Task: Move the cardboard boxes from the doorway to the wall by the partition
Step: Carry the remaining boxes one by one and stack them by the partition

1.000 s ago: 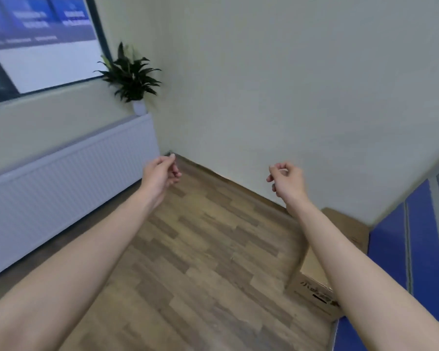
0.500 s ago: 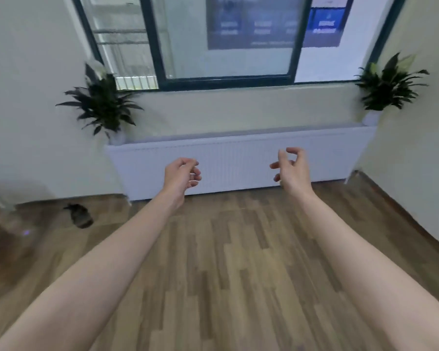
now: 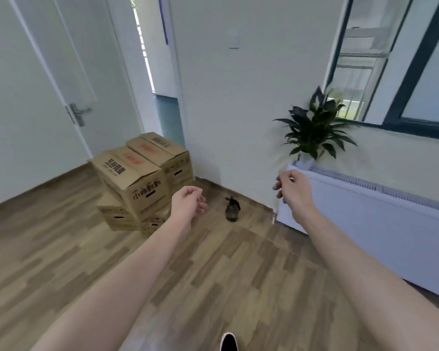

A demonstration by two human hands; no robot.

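the cardboard boxes [image 3: 142,181] are seen stacked on the wood floor [image 3: 213,274] at about ten o'clock, in front of the white door [image 3: 36,97] and the narrow opening beside it. nothing is held: the left hand [image 3: 188,202] and the right hand [image 3: 293,190] are both raised with fingers loosely curled and empty. the stack lies just left of and beyond the left hand, which is judged the nearer; the right hand is well apart, toward the radiator [image 3: 378,219] at two o'clock. the top box's long axis appears to run away toward the doorway, so a two-handed reach across its sides seems called for.
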